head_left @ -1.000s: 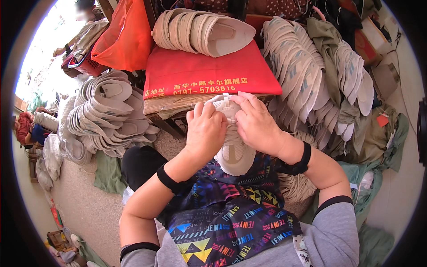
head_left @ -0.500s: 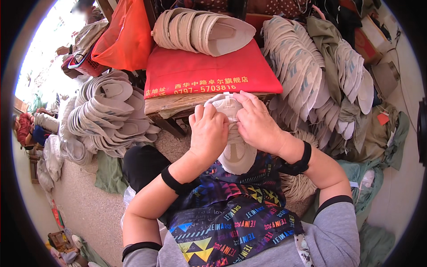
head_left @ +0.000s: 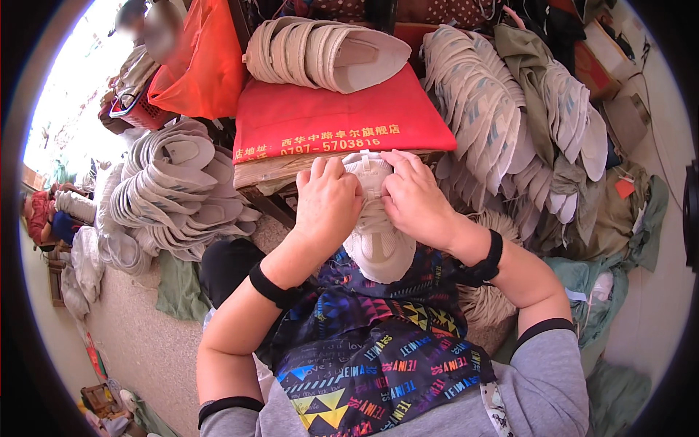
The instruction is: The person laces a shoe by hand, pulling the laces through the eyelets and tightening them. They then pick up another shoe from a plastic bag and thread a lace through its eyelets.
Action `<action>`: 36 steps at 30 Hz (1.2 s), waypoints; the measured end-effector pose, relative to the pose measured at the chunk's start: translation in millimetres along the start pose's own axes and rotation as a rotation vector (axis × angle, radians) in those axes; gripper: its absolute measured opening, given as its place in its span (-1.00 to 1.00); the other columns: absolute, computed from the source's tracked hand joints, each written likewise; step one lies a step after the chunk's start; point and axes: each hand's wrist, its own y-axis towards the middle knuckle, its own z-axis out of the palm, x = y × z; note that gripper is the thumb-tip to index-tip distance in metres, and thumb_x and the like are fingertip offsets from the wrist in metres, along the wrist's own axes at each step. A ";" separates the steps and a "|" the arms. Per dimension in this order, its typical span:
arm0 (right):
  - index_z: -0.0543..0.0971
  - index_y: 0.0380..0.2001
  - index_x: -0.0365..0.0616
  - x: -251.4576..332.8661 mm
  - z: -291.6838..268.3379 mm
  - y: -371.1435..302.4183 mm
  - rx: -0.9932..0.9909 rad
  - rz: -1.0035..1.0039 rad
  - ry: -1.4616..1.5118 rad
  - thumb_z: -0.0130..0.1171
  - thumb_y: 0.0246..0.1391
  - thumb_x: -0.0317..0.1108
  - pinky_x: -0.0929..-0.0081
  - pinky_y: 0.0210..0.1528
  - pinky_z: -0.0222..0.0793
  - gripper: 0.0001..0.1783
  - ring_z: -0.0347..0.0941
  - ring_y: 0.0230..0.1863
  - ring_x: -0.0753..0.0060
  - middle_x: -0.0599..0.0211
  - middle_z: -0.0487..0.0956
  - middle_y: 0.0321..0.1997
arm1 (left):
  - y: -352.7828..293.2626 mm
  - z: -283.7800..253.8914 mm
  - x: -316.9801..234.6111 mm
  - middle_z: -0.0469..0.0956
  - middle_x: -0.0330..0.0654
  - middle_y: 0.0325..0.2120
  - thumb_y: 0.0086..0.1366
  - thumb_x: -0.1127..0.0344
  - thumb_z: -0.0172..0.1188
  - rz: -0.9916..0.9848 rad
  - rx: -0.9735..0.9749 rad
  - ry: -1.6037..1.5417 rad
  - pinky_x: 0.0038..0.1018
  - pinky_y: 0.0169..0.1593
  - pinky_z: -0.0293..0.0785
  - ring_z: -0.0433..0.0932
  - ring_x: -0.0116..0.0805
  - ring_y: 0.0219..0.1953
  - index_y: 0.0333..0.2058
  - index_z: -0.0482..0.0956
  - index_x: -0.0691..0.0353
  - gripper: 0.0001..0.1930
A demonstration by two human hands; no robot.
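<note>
A pale beige shoe upper stands over my lap, its toe toward me and its tongue end against the table edge. Cream laces cross its middle. My left hand is closed on the upper's left side, fingers curled and thumb side inward. On the opposite side my right hand grips it too, with its fingers bent over the opening near the tongue. The fingertips are partly hidden, so whether they also pinch a lace end cannot be made out.
In front is a wooden table under a red cloth bag, with a row of nested uppers on it. More uppers are heaped at left and right. An orange plastic bag hangs at the far left.
My left hand has shifted slightly left and opened a wider gap from the right hand, so more of the laces and tongue show. The right hand has barely moved.
</note>
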 end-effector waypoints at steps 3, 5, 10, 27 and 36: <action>0.53 -0.45 -0.27 2.5 0.6 1.8 -0.006 0.030 0.048 0.27 -0.15 -0.42 0.06 0.21 0.17 -0.82 0.23 0.23 -0.10 -0.04 0.39 0.14 | -1.9 7.0 -0.4 0.41 -0.28 -0.38 -0.07 0.32 0.31 0.002 -0.036 -0.014 -0.24 -0.07 0.27 0.37 -0.19 -0.12 -0.56 0.55 0.07 -0.91; 0.53 -0.46 -0.27 5.9 0.3 3.4 -0.008 0.063 0.106 0.27 -0.15 -0.42 0.05 0.21 0.16 -0.83 0.23 0.22 -0.10 -0.03 0.39 0.14 | -3.3 9.4 -0.1 0.41 -0.27 -0.39 -0.08 0.33 0.30 0.001 -0.053 -0.031 -0.25 -0.08 0.27 0.37 -0.18 -0.13 -0.57 0.55 0.07 -0.91; 0.49 -0.47 -0.25 8.5 -1.8 3.9 -0.085 0.070 0.201 0.23 -0.16 -0.47 0.09 0.20 0.16 -0.86 0.27 0.17 -0.04 0.07 0.41 0.08 | -4.4 1.8 1.6 0.41 -0.26 -0.41 -0.13 0.35 0.30 0.000 -0.105 -0.117 -0.26 -0.11 0.28 0.37 -0.16 -0.18 -0.60 0.51 0.09 -0.89; 0.48 -0.26 -0.25 -24.5 -58.3 10.3 -0.145 -0.087 -0.038 0.20 -0.04 -0.43 0.20 0.11 0.30 -0.76 0.38 0.03 -0.03 0.04 0.45 -0.01 | -54.8 -13.6 19.8 0.38 -0.14 -0.40 0.03 0.42 0.38 -0.114 -0.037 -0.543 -0.37 -0.27 0.42 0.42 -0.20 -0.34 -0.39 0.54 0.24 -0.81; 0.48 -0.37 -0.24 -2.5 -15.2 13.3 0.021 -0.130 0.001 0.27 -0.09 -0.37 0.14 0.19 0.20 -0.76 0.30 0.13 0.02 0.08 0.43 0.02 | -43.0 10.3 0.5 0.35 -0.22 -0.40 0.04 0.37 0.40 -0.096 -0.071 -0.478 -0.45 -0.24 0.33 0.35 -0.39 -0.33 -0.41 0.58 0.24 -0.82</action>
